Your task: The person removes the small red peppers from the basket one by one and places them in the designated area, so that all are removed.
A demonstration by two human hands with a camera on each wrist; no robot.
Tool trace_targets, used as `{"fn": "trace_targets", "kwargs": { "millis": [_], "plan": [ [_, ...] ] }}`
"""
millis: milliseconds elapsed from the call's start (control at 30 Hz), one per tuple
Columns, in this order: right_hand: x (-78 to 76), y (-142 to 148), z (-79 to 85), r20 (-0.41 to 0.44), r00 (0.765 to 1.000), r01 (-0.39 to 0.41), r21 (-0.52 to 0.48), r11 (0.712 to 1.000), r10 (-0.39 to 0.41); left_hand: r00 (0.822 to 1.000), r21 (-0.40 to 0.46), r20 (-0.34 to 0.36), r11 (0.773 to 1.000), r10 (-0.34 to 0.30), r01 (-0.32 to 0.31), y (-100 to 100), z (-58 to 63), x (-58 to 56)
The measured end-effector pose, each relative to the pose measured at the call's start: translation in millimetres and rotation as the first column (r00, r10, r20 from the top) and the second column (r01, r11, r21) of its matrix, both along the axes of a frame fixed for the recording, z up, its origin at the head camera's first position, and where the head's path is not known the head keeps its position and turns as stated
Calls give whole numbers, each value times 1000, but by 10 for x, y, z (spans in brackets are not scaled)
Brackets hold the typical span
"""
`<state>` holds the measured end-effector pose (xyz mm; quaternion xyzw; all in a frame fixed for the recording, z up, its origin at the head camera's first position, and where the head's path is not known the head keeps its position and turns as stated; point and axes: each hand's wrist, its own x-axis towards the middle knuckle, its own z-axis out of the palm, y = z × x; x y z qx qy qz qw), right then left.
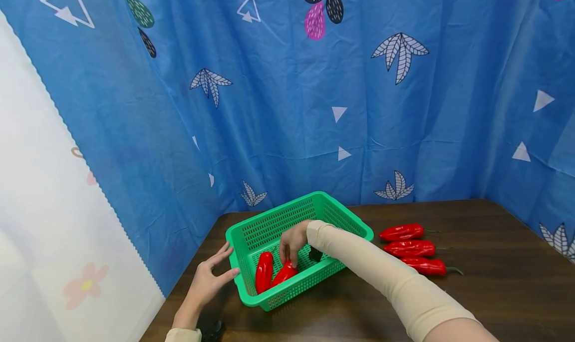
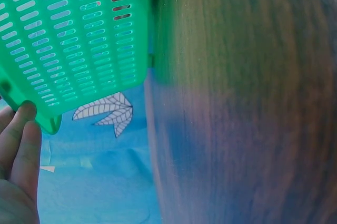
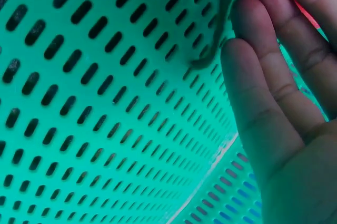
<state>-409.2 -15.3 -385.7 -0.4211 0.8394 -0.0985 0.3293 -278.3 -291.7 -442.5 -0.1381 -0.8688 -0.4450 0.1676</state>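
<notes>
A green slotted plastic basket (image 1: 310, 282) stands on the dark wooden table. Inside its left part lie two glossy red peppers. My right hand (image 1: 294, 239) reaches down into it and grips one red pepper (image 1: 283, 276) with thumb and fingertips. The other red pepper (image 1: 264, 271) lies just to the left. In the right wrist view, the held pepper's curved green stem (image 3: 217, 29) hangs beside my fingers (image 3: 263, 97). My left hand (image 1: 207, 278) touches the basket's left rim with its fingertips and thumb, the fingers nearly straight.
Three red peppers (image 1: 410, 248) lie side by side on the table (image 1: 494, 292), right of the basket. A blue patterned curtain (image 1: 287, 107) hangs behind the table. White cloth (image 1: 67, 207) hangs at the left. A small black object (image 1: 211, 330) is by my left wrist.
</notes>
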Motion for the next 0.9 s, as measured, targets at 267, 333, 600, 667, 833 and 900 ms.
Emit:
{"fn": "trace_targets", "kwargs": {
  "millis": [267,333,600,667,833,900],
  "plan": [
    [45,-1,-17,34,999,2,43,999,-4,1000,10,12,1000,1,-1,-4,-11,-4],
    [55,4,-12,42,999,8,52,999,-10,1000,11,14,1000,0,0,-6,-9,-7],
    [44,29,-10,56,998,11,53,999,-14,1000,1,10,1000,2,-2,-4,6,-11],
    [34,41,-13,63,998,10,46,999,-12,1000,5,10,1000,2,-2,-2,6,-9],
    [6,63,-6,89,996,0,31,1000,-3,1000,13,8,1000,1,-1,-1,11,-3],
    [3,60,8,110,994,7,30,1000,-10,1000,12,8,1000,4,-4,-6,13,0]
  ]
}}
